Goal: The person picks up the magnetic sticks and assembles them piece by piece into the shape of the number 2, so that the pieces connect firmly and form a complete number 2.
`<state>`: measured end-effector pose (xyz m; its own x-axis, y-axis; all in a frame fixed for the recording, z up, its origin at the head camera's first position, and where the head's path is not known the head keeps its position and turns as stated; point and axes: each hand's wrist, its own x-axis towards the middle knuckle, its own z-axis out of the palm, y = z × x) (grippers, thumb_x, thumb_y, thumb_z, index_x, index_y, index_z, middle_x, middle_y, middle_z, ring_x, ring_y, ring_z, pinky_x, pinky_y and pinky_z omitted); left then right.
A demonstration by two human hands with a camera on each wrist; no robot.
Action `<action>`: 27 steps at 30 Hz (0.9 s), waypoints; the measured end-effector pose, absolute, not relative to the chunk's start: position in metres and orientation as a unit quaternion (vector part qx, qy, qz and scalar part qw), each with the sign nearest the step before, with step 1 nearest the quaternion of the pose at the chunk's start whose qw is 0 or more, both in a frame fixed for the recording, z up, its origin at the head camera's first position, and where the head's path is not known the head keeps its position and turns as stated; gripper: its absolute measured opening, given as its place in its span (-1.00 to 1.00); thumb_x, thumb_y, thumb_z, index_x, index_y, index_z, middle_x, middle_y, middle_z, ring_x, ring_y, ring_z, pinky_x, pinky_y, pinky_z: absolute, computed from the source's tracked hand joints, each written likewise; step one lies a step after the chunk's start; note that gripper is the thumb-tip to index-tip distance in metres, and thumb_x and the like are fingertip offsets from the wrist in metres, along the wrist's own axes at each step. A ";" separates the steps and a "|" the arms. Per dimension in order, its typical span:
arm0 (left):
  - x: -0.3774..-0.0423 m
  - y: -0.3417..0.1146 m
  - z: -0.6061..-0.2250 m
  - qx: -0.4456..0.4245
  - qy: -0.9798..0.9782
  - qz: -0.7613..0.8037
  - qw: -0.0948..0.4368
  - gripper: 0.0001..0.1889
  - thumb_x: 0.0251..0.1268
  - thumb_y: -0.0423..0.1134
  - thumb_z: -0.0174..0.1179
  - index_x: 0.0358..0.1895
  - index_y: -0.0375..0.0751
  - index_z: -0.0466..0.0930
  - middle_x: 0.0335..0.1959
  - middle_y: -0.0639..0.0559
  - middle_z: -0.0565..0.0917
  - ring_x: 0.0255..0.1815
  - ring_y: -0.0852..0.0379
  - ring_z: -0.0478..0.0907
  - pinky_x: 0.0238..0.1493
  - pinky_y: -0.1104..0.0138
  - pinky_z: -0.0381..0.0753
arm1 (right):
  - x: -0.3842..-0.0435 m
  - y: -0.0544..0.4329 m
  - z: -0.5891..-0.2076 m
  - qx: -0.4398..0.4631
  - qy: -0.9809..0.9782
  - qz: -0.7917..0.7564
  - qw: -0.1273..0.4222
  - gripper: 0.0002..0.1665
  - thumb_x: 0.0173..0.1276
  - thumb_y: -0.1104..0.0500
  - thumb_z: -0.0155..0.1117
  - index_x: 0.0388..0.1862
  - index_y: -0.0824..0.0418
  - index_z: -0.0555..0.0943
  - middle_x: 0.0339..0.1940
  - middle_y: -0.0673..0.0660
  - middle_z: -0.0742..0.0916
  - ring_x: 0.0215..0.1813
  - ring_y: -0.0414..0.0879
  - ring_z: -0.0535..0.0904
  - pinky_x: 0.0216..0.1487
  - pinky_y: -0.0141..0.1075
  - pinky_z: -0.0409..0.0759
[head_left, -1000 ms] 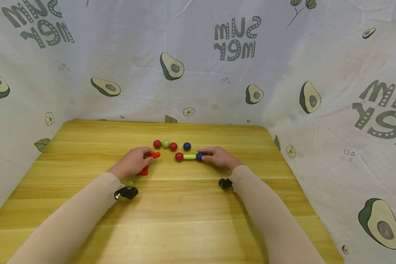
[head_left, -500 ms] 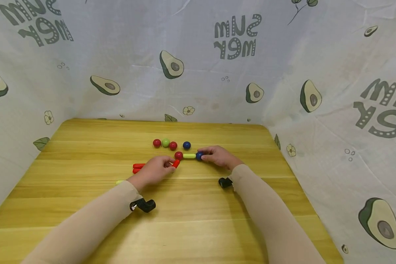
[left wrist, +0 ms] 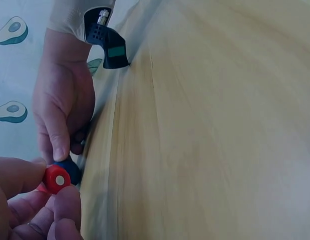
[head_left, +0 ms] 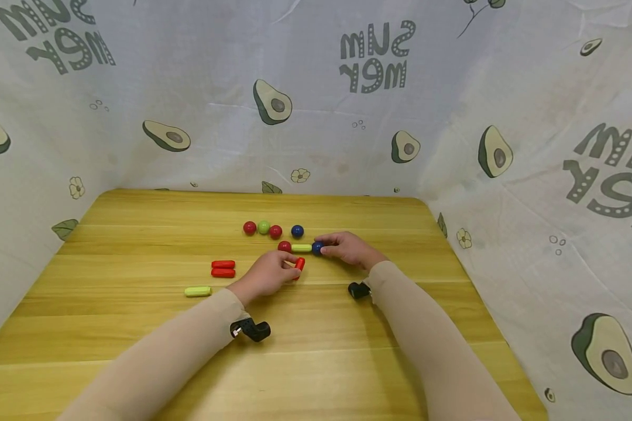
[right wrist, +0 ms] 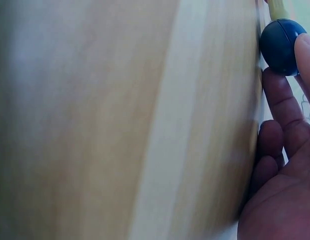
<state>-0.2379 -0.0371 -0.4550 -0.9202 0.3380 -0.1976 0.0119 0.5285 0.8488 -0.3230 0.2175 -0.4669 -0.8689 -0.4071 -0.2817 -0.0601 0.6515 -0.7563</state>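
Observation:
In the head view my left hand [head_left: 267,275] pinches a short red rod [head_left: 299,267] between thumb and fingers, close to the table's middle. The left wrist view shows that rod's round end with a pale metallic dot at its centre. To the right, my right hand [head_left: 351,250] holds a blue ball [head_left: 317,248] with thumb and fingers. A yellow-green rod [head_left: 301,248] runs from this ball to a red ball [head_left: 284,247], the three forming one straight piece on the table. The red rod is just in front of that piece; in the head view a gap separates it from the blue ball.
Two red rods [head_left: 223,273] lie side by side at left, with a yellow-green rod [head_left: 198,291] nearer me. Behind the joined piece sit a red ball [head_left: 250,228], a green ball [head_left: 264,227], another red ball [head_left: 275,232] and a blue ball [head_left: 297,231]. Patterned cloth [head_left: 326,140] surrounds the wooden table.
My left hand has carried the red rod rightward from beside the other red rods, bringing these and the yellow-green rod into full sight. My right hand has stayed on the blue ball.

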 end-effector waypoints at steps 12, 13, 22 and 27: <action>-0.241 -0.014 -0.467 0.082 0.835 0.515 0.176 -0.60 0.49 -0.23 0.32 0.28 -0.33 0.63 -0.08 -0.08 0.85 -0.16 0.16 0.79 -0.15 0.35 0.70 | -0.325 0.218 -0.468 -0.138 0.881 -0.396 0.219 -0.49 0.59 0.03 0.30 0.45 0.04 0.61 0.45 0.15 0.65 0.52 0.12 0.48 0.61 0.06 0.33; -0.241 -0.013 -0.467 0.081 0.834 0.516 0.175 -0.60 0.49 -0.23 0.32 0.28 -0.33 0.63 -0.07 -0.09 0.85 -0.15 0.16 0.80 -0.13 0.33 0.71 | -0.324 0.218 -0.468 -0.139 0.881 -0.397 0.219 -0.49 0.59 0.03 0.30 0.46 0.04 0.60 0.44 0.16 0.65 0.52 0.12 0.48 0.61 0.05 0.34; -0.245 -0.004 -0.469 0.063 0.833 0.521 0.176 -0.60 0.51 -0.20 0.30 0.31 -0.26 0.61 -0.07 -0.07 0.84 -0.24 0.17 0.77 -0.21 0.37 0.68 | -0.325 0.218 -0.468 -0.147 0.880 -0.398 0.215 -0.48 0.60 0.04 0.28 0.47 0.08 0.59 0.42 0.20 0.67 0.46 0.11 0.54 0.56 0.04 0.41; -0.249 0.000 -0.471 0.051 0.829 0.526 0.180 -0.60 0.51 -0.18 0.31 0.29 -0.26 0.63 -0.16 -0.02 0.82 -0.28 0.17 0.74 -0.30 0.40 0.63 | -0.325 0.218 -0.469 -0.144 0.879 -0.399 0.215 -0.48 0.59 0.04 0.29 0.46 0.08 0.59 0.42 0.20 0.67 0.45 0.11 0.55 0.55 0.03 0.42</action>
